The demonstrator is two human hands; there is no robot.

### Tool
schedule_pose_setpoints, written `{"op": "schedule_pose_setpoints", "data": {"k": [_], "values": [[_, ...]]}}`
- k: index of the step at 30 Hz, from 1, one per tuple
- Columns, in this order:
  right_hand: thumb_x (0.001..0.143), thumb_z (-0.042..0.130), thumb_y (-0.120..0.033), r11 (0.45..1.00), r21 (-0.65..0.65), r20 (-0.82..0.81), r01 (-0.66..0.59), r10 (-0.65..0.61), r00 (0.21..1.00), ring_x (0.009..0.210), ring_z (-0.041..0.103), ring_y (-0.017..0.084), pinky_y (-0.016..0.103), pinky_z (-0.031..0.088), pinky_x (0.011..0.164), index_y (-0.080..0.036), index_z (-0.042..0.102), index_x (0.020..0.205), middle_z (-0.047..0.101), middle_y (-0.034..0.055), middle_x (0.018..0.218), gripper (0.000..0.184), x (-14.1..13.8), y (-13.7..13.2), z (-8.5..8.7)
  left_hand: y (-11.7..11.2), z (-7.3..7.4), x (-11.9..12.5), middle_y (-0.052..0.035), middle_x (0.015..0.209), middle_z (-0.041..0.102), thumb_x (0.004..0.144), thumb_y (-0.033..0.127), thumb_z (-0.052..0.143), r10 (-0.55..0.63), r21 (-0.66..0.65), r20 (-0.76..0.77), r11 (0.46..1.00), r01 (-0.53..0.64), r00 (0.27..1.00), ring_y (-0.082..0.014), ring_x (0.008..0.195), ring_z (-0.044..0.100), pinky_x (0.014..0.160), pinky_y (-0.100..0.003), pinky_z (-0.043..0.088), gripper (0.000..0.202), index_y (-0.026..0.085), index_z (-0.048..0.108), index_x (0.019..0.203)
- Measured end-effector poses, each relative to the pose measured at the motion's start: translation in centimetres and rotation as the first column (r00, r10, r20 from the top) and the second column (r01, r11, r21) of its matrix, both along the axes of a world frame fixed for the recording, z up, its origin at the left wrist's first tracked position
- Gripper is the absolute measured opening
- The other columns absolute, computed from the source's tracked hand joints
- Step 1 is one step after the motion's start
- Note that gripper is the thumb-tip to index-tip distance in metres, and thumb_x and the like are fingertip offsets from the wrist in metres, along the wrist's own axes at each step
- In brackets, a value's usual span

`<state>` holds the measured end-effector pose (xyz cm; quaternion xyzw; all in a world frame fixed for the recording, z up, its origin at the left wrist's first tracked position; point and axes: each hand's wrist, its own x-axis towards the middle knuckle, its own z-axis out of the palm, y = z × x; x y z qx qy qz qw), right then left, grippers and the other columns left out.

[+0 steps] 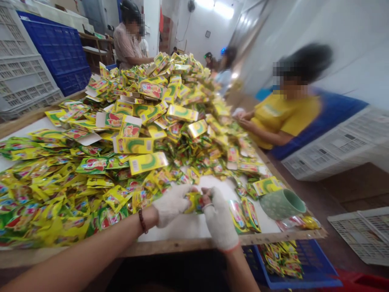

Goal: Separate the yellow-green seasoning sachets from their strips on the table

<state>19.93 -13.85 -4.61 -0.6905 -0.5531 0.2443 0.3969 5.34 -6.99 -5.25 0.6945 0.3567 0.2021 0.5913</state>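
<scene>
My left hand [172,204], in a white fingertip-free glove with a beaded bracelet at the wrist, pinches a few small yellow-and-green candy packets [192,202] near the table's front edge. From the other side my right hand [220,219], gloved the same way, closes its bare fingertips on the same packets. A heap of loose packets [57,202] lies to the left of my hands. Beyond it, yellow printed cardboard boxes [148,163] are piled high, some with flaps open. Two flat packs [244,215] lie just right of my right hand.
A green cup [282,204] lies tilted at the table's right corner. Below stands a blue crate [316,263] holding packets. A person in a yellow shirt [282,113] works on the right; another person [129,44] stands at the far left. White crates [24,73] are stacked at left.
</scene>
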Motion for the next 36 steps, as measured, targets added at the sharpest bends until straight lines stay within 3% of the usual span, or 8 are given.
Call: {"op": "schedule_pose_setpoints", "data": {"k": [8,13,19,25,28,30,33,36], "values": [[0.083,0.043,-0.031,0.996,-0.083,0.044,0.027,-0.023,0.999,0.070,0.061,0.020,0.030,0.049,0.064,-0.022,0.051,0.078,0.065,0.0050,0.077,0.013,-1.4,0.7,-0.2,-0.5,0.3,0.8,-0.0005,0.083,0.058,0.060,0.008,0.053,0.060,-0.450,0.243,0.891,0.058,0.968,-0.0089,0.067,0.051,0.060,-0.021,0.041,0.047,0.016,0.055,0.107],[0.084,0.045,-0.031,1.000,-0.009,-0.099,0.004,-0.005,0.995,0.075,0.064,0.019,0.030,0.053,0.067,-0.020,0.056,0.096,0.070,0.0070,0.090,0.019,-1.8,0.4,-0.3,-0.5,-1.1,0.9,-0.0021,0.094,0.060,0.066,0.009,0.059,0.119,-0.172,0.149,0.981,-0.093,0.982,-0.0126,0.083,0.056,0.070,-0.024,0.046,0.047,0.019,0.048,0.110],[0.082,0.050,-0.036,0.987,0.012,-0.211,-0.160,0.158,0.965,0.090,0.066,0.025,0.036,0.054,0.081,-0.020,0.066,0.092,0.072,0.0079,0.090,0.025,-1.6,0.6,1.0,-1.4,-0.4,1.1,-0.0035,0.103,0.057,0.068,0.005,0.057,0.316,0.184,-0.042,0.935,-0.304,0.948,-0.0173,0.097,0.056,0.087,-0.033,0.048,0.048,0.023,0.042,0.110],[0.078,0.051,-0.043,0.998,0.053,-0.370,-0.019,0.038,0.928,0.062,0.064,0.021,0.030,0.054,0.055,-0.017,0.066,0.091,0.072,0.0080,0.079,0.032,-1.4,1.5,-1.0,1.7,3.2,-3.2,-0.0103,0.119,0.054,0.080,0.015,0.049,0.425,0.787,-0.360,0.616,0.026,0.830,-0.0264,0.117,0.047,0.102,-0.043,0.038,0.026,0.021,0.056,0.104],[0.079,0.051,-0.040,0.995,0.095,-0.442,-0.021,0.061,0.895,0.069,0.066,0.023,0.033,0.056,0.065,-0.021,0.068,0.091,0.072,0.0051,0.076,0.028,-1.8,1.6,-2.0,4.1,4.3,-6.9,-0.0130,0.118,0.056,0.073,0.011,0.052,0.616,0.798,-0.546,0.590,0.127,0.568,-0.0296,0.116,0.049,0.099,-0.046,0.038,0.042,0.020,0.056,0.114],[0.078,0.051,-0.037,0.989,0.146,-0.458,-0.026,0.091,0.884,0.075,0.068,0.024,0.034,0.057,0.071,-0.024,0.070,0.090,0.072,0.0034,0.076,0.026,-2.1,1.6,-2.4,5.4,4.5,-8.9,-0.0139,0.118,0.059,0.069,0.010,0.054,0.603,0.757,-0.626,0.622,0.199,0.494,-0.0306,0.114,0.051,0.097,-0.046,0.039,0.050,0.019,0.056,0.118],[0.075,0.055,-0.032,0.972,0.234,-0.379,0.012,0.080,0.922,0.078,0.068,0.026,0.035,0.056,0.077,-0.025,0.071,0.083,0.072,0.0029,0.077,0.019,-2.3,1.6,-2.4,6.1,4.9,-10.6,-0.0127,0.127,0.058,0.071,0.009,0.050,0.555,0.744,-0.618,0.642,0.187,0.557,-0.0284,0.120,0.051,0.103,-0.043,0.037,0.057,0.019,0.052,0.126],[0.075,0.055,-0.031,0.959,0.283,-0.297,-0.007,0.095,0.950,0.072,0.067,0.024,0.035,0.056,0.072,-0.024,0.072,0.080,0.072,0.0040,0.077,0.019,-1.8,1.3,-1.5,5.3,6.2,-10.3,-0.0107,0.132,0.057,0.077,0.023,0.053,0.451,0.701,-0.498,0.712,0.038,0.741,-0.0283,0.122,0.050,0.106,-0.041,0.035,0.050,0.021,0.052,0.127]]}}
